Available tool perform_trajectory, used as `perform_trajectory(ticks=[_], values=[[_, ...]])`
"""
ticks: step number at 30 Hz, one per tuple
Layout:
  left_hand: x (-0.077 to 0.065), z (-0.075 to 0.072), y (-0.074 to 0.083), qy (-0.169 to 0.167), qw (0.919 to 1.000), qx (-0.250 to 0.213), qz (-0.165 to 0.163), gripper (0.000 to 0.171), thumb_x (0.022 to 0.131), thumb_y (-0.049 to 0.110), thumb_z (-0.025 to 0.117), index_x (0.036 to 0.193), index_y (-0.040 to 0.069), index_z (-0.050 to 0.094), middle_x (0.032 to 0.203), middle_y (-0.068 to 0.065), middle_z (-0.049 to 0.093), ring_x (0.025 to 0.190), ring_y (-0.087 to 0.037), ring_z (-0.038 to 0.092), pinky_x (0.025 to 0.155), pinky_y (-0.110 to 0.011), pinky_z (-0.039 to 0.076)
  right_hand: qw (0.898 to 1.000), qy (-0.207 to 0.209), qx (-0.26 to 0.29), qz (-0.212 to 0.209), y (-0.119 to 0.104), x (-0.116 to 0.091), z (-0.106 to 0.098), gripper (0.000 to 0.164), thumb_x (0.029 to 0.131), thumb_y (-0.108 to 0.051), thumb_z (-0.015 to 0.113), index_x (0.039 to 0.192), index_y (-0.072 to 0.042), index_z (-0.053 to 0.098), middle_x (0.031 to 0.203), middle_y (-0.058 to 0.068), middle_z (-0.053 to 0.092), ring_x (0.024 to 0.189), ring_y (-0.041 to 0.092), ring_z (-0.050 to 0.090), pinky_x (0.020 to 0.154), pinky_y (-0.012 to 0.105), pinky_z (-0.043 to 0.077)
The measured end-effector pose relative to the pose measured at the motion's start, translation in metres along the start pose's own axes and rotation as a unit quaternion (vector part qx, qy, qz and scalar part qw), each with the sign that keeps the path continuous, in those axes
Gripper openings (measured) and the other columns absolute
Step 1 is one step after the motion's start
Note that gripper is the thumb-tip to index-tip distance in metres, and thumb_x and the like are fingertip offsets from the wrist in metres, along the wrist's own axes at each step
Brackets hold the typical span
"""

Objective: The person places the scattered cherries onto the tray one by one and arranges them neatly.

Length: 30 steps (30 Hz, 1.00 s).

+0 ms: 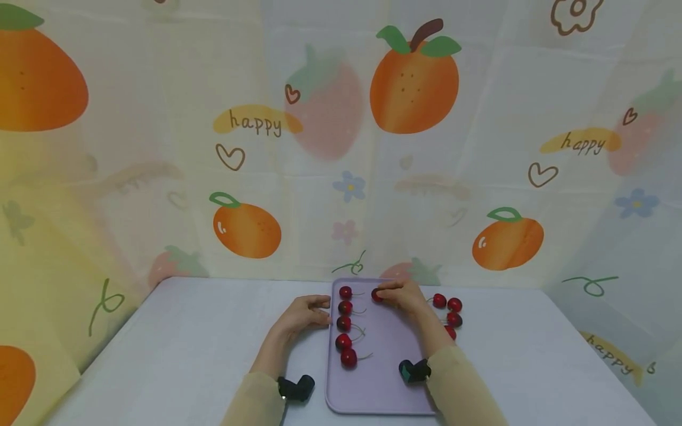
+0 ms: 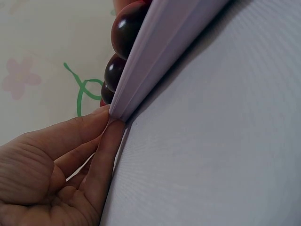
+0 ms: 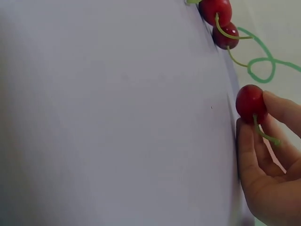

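Soft, muted light; small glints on cherries (image 2: 129, 36); right wrist view darkens along its left edge

I count ten cherries (image 1: 343, 323) in view: five in a column on the tray (image 1: 378, 390), one in the right hand (image 1: 403, 297), and four on the table (image 1: 160, 349), where the forearm (image 1: 438, 331) blocks part of my sight, so I can't rule out more. I make it one tray, one table, two hands with the left hand (image 1: 305, 313), two black wrist devices (image 1: 298, 388), and three printed "happy" words (image 1: 256, 123).
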<state>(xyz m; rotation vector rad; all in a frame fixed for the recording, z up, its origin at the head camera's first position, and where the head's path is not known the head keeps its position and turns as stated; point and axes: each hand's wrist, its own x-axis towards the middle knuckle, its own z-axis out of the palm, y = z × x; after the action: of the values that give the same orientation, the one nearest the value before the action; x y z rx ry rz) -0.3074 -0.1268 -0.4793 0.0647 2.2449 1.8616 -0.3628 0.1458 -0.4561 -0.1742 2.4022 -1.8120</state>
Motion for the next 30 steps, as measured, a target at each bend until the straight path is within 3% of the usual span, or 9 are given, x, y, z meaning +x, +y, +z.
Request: perform_trajectory(ticks=[4,9,16,30], values=[[0.0004,0.0003,0.001,-0.002,1.0,-0.002,0.003,0.055,0.082,0.0,0.072,0.135,-0.003,0.055,0.127,-0.022,0.063,0.081,-0.012,0.068,0.082,-0.031,0.063,1.0,0.0,-0.013,-0.01,-0.0001,0.0012,0.0002,0.036,0.083,-0.006,0.075,0.114,0.01,0.068,0.098,0.012,0.076,0.071,0.003,0.06,0.063,0.017,0.049],[0.0013,0.0002,0.0019,0.004,1.0,0.002,0.006,0.055,0.082,0.0,0.072,0.135,-0.003,0.056,0.126,-0.021,0.064,0.081,-0.012,0.068,0.082,-0.031,0.063,0.999,0.002,-0.006,-0.041,0.0001,0.0024,0.0022,0.036,0.083,-0.002,0.074,0.116,0.011,0.067,0.119,0.028,0.068,0.085,0.007,0.065,0.073,0.015,0.054],[0.0003,-0.0007,-0.0008,0.001,1.0,0.003,0.003,0.056,0.082,0.0,0.072,0.135,-0.003,0.055,0.126,-0.022,0.064,0.081,-0.012,0.068,0.082,-0.031,0.063,0.996,-0.003,-0.052,-0.072,0.0004,0.0046,0.0048,0.033,0.085,-0.002,0.072,0.115,0.01,0.068,0.119,0.029,0.067,0.081,0.005,0.062,0.068,0.014,0.052],[0.0003,0.0001,-0.0001,0.002,1.0,-0.005,0.007,0.057,0.081,-0.001,0.072,0.135,-0.005,0.055,0.123,-0.022,0.064,0.08,-0.012,0.068,0.081,-0.031,0.063,0.991,0.001,-0.107,-0.081,-0.0008,0.0078,0.0066,0.026,0.089,-0.001,0.068,0.112,0.009,0.07,0.114,0.027,0.07,0.09,0.015,0.065,0.073,0.016,0.053]])
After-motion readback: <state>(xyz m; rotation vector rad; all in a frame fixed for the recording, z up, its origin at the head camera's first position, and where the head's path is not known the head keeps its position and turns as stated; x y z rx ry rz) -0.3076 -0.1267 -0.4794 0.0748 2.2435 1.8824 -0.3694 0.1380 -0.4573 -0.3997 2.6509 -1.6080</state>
